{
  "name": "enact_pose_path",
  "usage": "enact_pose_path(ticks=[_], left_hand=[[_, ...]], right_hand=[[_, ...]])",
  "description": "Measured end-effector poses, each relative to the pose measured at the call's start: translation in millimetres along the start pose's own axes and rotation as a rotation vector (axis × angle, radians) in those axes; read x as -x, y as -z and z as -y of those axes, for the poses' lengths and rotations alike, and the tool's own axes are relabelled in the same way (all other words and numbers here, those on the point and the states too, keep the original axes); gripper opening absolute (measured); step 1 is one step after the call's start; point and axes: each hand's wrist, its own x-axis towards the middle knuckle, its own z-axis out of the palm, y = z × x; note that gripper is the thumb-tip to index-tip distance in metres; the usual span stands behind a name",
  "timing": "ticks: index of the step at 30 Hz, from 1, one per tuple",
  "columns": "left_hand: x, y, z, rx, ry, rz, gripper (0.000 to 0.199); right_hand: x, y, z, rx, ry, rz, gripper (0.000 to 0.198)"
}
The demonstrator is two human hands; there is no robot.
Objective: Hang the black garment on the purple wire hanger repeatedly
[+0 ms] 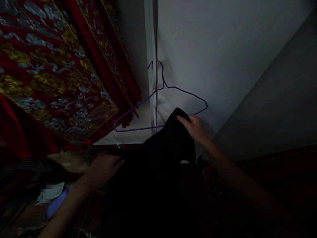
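Note:
A black garment hangs down between my hands; the dim light hides its exact kind. My right hand pinches its upper right part, close to the lower bar of a purple wire hanger. The cloth covers part of that bar, and whether it passes over or only in front of it I cannot tell. By its hook, the hanger is on a pale vertical strip at the wall. My left hand is closed on the garment's left edge, its fingers partly hidden in the dark.
At the left hangs red cloth with gold and silver embroidery. A white wall rises behind the hanger. Lower left lie a whitish packet and a bluish-purple flat thing among dark clutter.

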Motion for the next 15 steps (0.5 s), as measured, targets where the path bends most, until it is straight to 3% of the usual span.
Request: enact_pose_path(ticks=[3, 8, 12, 15], left_hand=[[-13.2, 27.3, -5.3, -0.012, -0.072, -0.113, 0.032], [-37.3, 69.5, -21.4, 0.129, -0.079, -0.481, 0.031], [-49.2, 84.4, -34.7, 0.305, -0.156, -0.525, 0.023], [-48.9, 86.4, -36.2, 0.37, -0.194, -0.501, 0.022]], right_hand=[[8.2, 19.5, 14.7, 0.106, 0.11, 0.005, 0.049], [15.9, 21.3, 26.7, 0.1, 0.091, 0.056, 0.048], [21.6, 11.8, 26.8, 0.084, 0.097, 0.117, 0.049], [19.8, 12.6, 22.5, 0.102, 0.089, 0.088, 0.049]])
